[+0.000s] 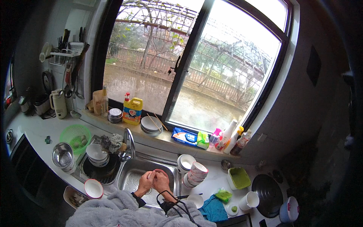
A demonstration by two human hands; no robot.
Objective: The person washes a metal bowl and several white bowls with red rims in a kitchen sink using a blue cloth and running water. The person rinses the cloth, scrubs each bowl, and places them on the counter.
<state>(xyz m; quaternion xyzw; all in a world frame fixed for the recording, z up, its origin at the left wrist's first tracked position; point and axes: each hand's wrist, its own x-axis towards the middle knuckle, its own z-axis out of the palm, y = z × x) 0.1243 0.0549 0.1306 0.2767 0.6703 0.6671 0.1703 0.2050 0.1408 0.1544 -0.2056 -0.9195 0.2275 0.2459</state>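
Note:
Over the right basin of the stainless steel sink (128, 174), my left hand (145, 184) and my right hand (161, 182) meet around a bowl with a red rim (164, 172). Both hands grip it, and they hide most of its body. A dark cord loops about my right wrist. Right of the basin rises a stack of red-rimmed bowls (199, 168), with a white bowl (187, 161) behind it. Another red-rimmed bowl (93, 188) stands at the sink's front left. The chrome faucet (130, 142) arches behind the hands.
The left basin holds a dark pan (112, 170) and stacked white bowls (97, 153). A green colander (68, 133) and metal bowl (61, 155) stand farther left. Rightward lie a teal cloth (214, 208), a green container (238, 178) and a white jug (249, 200). Bottles line the windowsill (167, 142).

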